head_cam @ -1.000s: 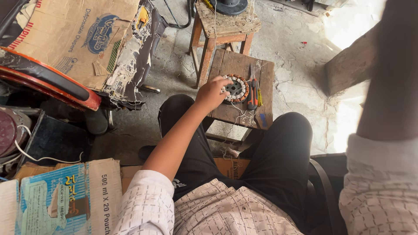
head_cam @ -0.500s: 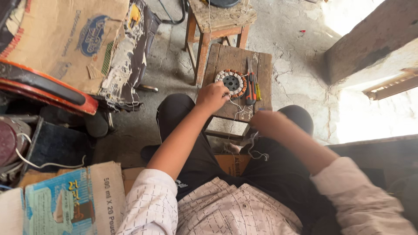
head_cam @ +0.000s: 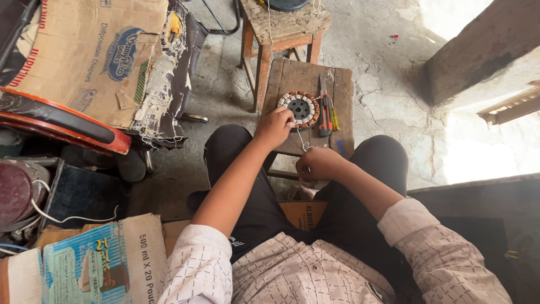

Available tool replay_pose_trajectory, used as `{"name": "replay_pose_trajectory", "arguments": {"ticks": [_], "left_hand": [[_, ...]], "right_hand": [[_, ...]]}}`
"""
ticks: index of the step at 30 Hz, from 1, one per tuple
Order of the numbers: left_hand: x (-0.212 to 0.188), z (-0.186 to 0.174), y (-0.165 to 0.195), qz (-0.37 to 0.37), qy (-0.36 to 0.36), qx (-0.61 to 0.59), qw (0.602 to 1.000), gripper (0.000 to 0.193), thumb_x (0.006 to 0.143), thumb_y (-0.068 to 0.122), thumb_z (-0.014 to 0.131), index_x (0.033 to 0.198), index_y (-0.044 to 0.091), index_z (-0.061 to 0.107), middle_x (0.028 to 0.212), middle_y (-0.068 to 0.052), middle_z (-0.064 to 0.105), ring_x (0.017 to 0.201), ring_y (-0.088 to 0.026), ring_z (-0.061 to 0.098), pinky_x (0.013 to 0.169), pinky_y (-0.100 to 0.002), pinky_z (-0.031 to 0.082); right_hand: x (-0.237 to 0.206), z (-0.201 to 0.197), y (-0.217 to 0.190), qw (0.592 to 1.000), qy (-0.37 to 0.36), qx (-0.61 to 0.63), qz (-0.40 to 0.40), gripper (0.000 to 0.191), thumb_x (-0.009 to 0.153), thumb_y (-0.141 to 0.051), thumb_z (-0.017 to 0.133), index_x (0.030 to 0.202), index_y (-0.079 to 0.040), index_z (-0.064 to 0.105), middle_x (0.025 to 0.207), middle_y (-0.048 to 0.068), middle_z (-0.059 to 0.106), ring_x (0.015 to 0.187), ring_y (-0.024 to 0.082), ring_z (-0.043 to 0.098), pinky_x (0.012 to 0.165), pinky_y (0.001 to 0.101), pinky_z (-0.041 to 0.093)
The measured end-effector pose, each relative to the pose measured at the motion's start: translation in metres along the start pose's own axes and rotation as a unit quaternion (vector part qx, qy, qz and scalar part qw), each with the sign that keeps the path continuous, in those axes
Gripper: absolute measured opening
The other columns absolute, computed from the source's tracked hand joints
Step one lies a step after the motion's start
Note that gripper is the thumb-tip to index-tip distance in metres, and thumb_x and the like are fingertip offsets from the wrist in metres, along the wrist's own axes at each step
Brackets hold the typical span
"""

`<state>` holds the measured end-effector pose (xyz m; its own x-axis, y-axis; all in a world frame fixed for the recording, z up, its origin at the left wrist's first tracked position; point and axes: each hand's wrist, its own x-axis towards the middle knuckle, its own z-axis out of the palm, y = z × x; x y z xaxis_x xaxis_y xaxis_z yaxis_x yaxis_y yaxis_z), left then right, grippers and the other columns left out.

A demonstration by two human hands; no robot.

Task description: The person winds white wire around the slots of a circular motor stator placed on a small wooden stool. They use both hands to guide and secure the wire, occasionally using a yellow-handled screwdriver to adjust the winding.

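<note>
Rewinding motor stator [head_cam: 300,109] on small wooden stool [head_cam: 343,132] — left hand [head_cam: 274,127] steadying its rim, right hand [head_cam: 316,163] pinched on thin wire [head_cam: 302,141]. Likely needed: taut pull through slot — without kinking.

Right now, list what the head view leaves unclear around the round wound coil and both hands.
- Near edge of the coil ring: covered by the left hand.
- Thin wire: too fine to follow into the right hand.
- Right hand's fingers: curled under, grip hidden.
- Dark object on the far stool: cut off by the top edge.
</note>
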<state>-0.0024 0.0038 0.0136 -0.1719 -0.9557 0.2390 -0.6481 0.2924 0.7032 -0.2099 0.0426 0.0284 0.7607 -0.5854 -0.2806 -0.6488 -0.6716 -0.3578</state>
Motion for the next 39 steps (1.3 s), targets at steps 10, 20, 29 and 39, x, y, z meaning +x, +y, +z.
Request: {"name": "replay_pose_trajectory", "arguments": {"ticks": [10, 20, 29, 39], "left_hand": [[-0.001, -0.002, 0.011, 0.019, 0.001, 0.086, 0.996, 0.015, 0.081, 0.024, 0.08, 0.091, 0.015, 0.074, 0.1, -0.004, 0.067, 0.099, -0.028, 0.069, 0.082, -0.043, 0.054], [0.001, 0.004, 0.002, -0.001, -0.01, 0.048, 0.999, 0.012, 0.083, 0.016, 0.073, 0.095, 0.013, 0.073, 0.106, -0.006, 0.067, 0.096, -0.031, 0.068, 0.08, -0.044, 0.054], [0.0, -0.001, 0.004, 0.036, 0.01, 0.061, 0.997, 0.014, 0.083, 0.019, 0.076, 0.095, 0.013, 0.072, 0.102, -0.008, 0.068, 0.097, -0.034, 0.068, 0.08, -0.046, 0.054], [-0.009, -0.007, 0.011, 0.043, 0.001, 0.093, 0.995, 0.03, 0.076, 0.018, 0.083, 0.104, 0.017, 0.072, 0.103, -0.008, 0.065, 0.099, -0.034, 0.067, 0.08, -0.047, 0.054]], "right_hand": [[0.005, -0.031, 0.007, 0.94, 0.288, 0.081, 0.161, 0.018, 0.081, -0.032, 0.079, 0.091, -0.017, 0.076, 0.081, 0.003, 0.074, 0.076, 0.027, 0.073, 0.065, 0.0428, 0.056], [0.034, -0.035, -0.001, 0.935, 0.326, 0.078, 0.119, 0.025, 0.079, -0.02, 0.077, 0.104, -0.019, 0.08, 0.099, 0.007, 0.068, 0.095, 0.03, 0.067, 0.077, 0.0432, 0.054], [0.042, -0.027, -0.006, 0.908, 0.415, 0.005, 0.06, 0.013, 0.08, -0.017, 0.075, 0.092, -0.012, 0.076, 0.105, 0.005, 0.069, 0.108, 0.032, 0.059, 0.095, 0.0456, 0.046], [0.031, -0.027, -0.012, 0.91, 0.404, 0.07, 0.065, 0.017, 0.093, -0.023, 0.069, 0.086, -0.009, 0.074, 0.092, 0.007, 0.069, 0.103, 0.03, 0.061, 0.094, 0.0472, 0.039]]}}
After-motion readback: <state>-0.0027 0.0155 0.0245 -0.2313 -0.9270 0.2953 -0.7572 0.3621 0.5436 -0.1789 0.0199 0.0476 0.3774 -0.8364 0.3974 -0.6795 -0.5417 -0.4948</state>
